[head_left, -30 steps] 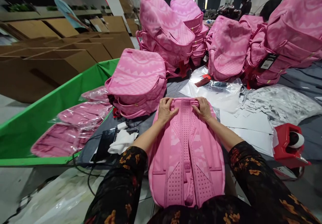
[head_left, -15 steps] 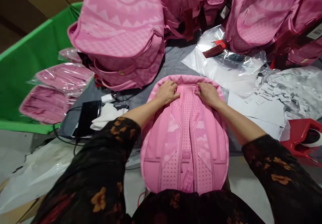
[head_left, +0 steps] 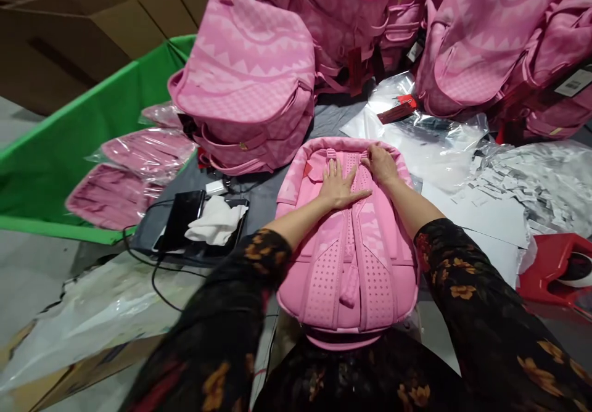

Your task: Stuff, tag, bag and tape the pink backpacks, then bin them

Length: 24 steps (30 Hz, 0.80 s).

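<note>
A pink backpack (head_left: 346,264) lies face down on the grey table in front of me, its perforated back panel and straps facing up. My left hand (head_left: 340,185) rests flat on the upper back panel, fingers spread. My right hand (head_left: 382,162) grips the top edge of the backpack near the strap tops. Both forearms wear dark floral sleeves.
Another pink backpack (head_left: 250,85) sits just behind, with more piled at the back (head_left: 485,36). Bagged pink backpacks (head_left: 139,165) lie in a green bin (head_left: 55,153). A black device with a white cloth (head_left: 203,221), clear plastic bags (head_left: 430,134), paper slips (head_left: 531,184) and a red tape dispenser (head_left: 559,270) surround it.
My left hand left the top edge and now lies flat on the back panel. My right hand stays at the top edge. The view tilted and shifted.
</note>
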Each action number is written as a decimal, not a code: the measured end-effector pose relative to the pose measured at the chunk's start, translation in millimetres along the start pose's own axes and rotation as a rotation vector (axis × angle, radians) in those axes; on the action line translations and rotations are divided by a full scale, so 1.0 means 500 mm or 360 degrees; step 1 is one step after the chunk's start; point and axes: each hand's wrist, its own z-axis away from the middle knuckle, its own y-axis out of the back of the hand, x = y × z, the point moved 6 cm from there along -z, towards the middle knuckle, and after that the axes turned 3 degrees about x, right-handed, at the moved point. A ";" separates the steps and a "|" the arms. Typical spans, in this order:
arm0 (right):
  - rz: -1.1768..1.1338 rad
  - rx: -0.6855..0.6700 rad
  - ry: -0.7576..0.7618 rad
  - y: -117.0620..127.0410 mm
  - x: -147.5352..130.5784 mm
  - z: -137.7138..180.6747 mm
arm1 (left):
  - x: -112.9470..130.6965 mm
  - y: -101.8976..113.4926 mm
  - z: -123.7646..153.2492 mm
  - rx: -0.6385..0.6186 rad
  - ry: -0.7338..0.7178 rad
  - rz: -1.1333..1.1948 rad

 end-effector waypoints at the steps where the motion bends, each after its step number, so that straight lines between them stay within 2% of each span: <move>1: 0.0079 0.0012 0.0034 0.005 -0.010 0.003 | 0.006 -0.002 -0.002 0.0014 0.0033 -0.0004; 4: 0.0283 0.0117 0.0252 0.046 -0.023 0.008 | 0.006 -0.001 -0.008 0.0117 0.0111 0.0025; 6: 0.0352 0.0167 0.0335 0.085 -0.002 -0.002 | 0.001 -0.002 -0.007 0.0204 0.0113 0.0049; 7: 0.0361 0.0125 0.0316 0.101 0.017 -0.015 | -0.002 -0.003 -0.005 0.0249 0.0111 0.0059; 9: 0.0344 -0.0124 0.0188 0.112 0.062 -0.049 | -0.008 -0.008 0.001 0.0334 0.0112 0.0076; 11: 0.0360 -0.0447 0.0099 0.097 0.094 -0.087 | -0.014 -0.015 0.008 0.0413 0.0108 0.0094; 13: 0.0412 -0.0649 0.0103 0.070 0.104 -0.123 | -0.016 -0.020 0.013 0.0500 0.0062 0.0101; 16: 0.0492 -0.0773 0.0107 0.028 0.099 -0.161 | -0.007 -0.024 0.012 0.0580 -0.0066 0.0089; 19: 0.0562 -0.0887 0.0057 0.008 0.091 -0.167 | 0.007 -0.026 0.001 0.0492 -0.0106 0.0058; 21: 0.0552 -0.0866 0.0021 0.021 0.084 -0.153 | 0.013 -0.024 -0.008 0.0411 -0.0058 0.0028; 24: 0.0447 -0.0577 0.0000 0.070 0.070 -0.094 | 0.015 -0.016 -0.022 0.0369 0.0017 0.0001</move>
